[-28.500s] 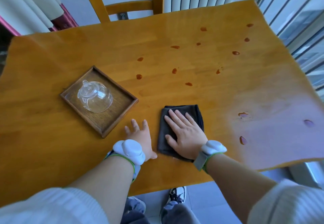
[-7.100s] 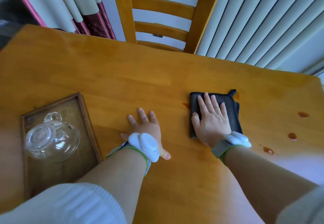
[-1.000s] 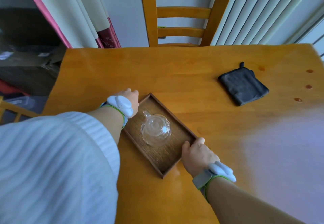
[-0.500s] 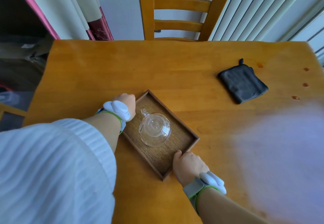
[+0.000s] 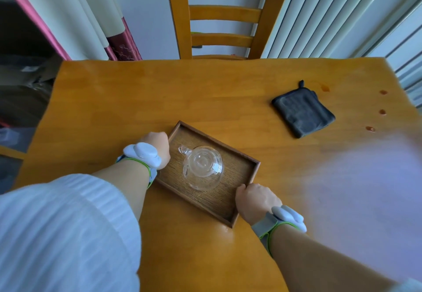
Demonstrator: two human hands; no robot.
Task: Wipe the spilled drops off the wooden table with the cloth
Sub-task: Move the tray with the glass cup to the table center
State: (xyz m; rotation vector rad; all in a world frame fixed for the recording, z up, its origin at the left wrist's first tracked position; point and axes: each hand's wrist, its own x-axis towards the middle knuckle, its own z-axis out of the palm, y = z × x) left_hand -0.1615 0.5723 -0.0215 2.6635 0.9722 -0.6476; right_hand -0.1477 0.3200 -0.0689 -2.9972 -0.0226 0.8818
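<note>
1. A wooden table (image 5: pixel 127 100) is seen from above, with a slatted wooden chair (image 5: pixel 225 15) pushed in at its far edge and curtains (image 5: pixel 91 13) and vertical blinds (image 5: pixel 319 13) behind it.
2. A dark wooden tray (image 5: pixel 245 161) is set askew near the middle of the table, and a clear glass teapot (image 5: pixel 202 167) is stood on it.
3. The tray's left end is gripped by the left hand (image 5: pixel 157 143), its fingers curled at the rim.
4. The tray's right end, near its close corner, is gripped by the right hand (image 5: pixel 257 199), fingers likewise curled.
5. The folded dark cloth (image 5: pixel 302 112) is left lying flat at the far right of the table, well apart from both hands.
6. Several reddish-brown drops (image 5: pixel 382 111) are scattered just beyond the cloth, towards the right edge.
7. A white band is worn on each wrist.
</note>
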